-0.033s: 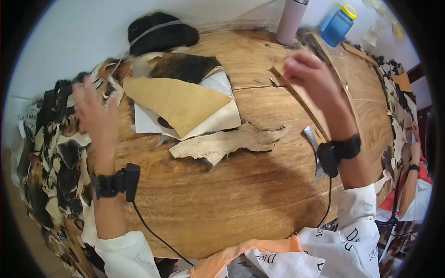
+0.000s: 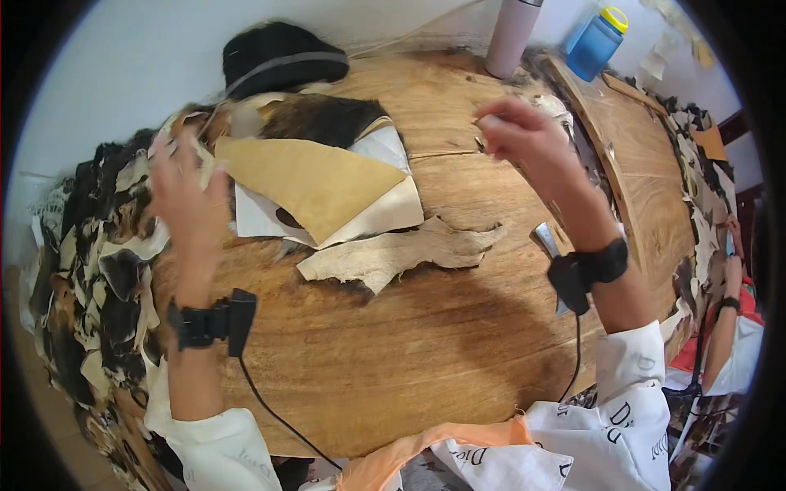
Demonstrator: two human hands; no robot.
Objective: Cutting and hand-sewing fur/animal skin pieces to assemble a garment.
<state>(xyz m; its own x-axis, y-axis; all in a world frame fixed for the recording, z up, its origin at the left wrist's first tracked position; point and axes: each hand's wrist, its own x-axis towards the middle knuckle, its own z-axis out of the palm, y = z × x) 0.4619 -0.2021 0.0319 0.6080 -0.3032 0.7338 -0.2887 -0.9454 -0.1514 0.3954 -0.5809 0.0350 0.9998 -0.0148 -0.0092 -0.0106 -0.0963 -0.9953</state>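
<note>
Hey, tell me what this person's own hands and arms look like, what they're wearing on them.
The left hand and right hand show no gloves. Each wrist has a black strap with a blocky module: left wristband, right wristband. Thin black cables trail from both. The white sleeves carry dark lettering.

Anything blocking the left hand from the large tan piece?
Nothing visible does: the blurred left hand is close beside the left corner of the tan piece, though whether they touch is unclear. The heaped hide scraps lie mostly to the hand's left.
</note>
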